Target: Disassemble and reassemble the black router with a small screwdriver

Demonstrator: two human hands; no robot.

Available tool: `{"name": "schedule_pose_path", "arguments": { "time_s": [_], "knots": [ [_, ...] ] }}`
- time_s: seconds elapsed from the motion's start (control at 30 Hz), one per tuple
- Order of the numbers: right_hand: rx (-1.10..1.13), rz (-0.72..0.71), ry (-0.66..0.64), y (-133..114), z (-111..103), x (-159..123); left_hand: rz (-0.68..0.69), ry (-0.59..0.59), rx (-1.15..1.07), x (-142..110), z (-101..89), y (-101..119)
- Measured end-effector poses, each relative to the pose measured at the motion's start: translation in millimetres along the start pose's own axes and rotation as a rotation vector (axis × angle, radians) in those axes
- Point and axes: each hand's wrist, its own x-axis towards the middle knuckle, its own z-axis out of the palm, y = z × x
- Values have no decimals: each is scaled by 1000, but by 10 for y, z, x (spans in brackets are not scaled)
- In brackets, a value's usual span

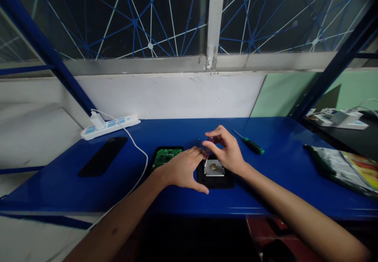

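While the right hand (226, 148) grips a translucent-handled screwdriver (208, 151), flat metal (217, 172) gleams.

On the counter (283, 187), a board (165, 156) is lying between phone (103, 157) and case (219, 182); a screwdriver (253, 146) is lying farther right.

We take this for a lived-in room, perhaps a dormitory: a blue desk (165, 130) spans the middle, between blue metal posts (332, 65), below patterned windows (171, 14) up top, with a power strip (118, 125) at left and a glossy packet (345, 167) at far right.
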Motion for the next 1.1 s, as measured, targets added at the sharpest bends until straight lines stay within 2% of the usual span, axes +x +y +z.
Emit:
{"name": "schedule_pose_path", "arguments": {
  "time_s": [0.33, 0.63, 0.87, 1.1],
  "knots": [
    [11, -6, -1, 12, -9, -17, 11, -6, -35, 7, 32, -19],
    [-12, -22, -23, -74, -29, -25, 32, -7, -56, 13, 39, -36],
    [38, -13, -114, -113, -53, -15, 29, -15, -41, 14, 37, -32],
    [70, -8, -101, -98, -27, -57, 38, -25, -51, 20, 6, -25]
  ]
}}
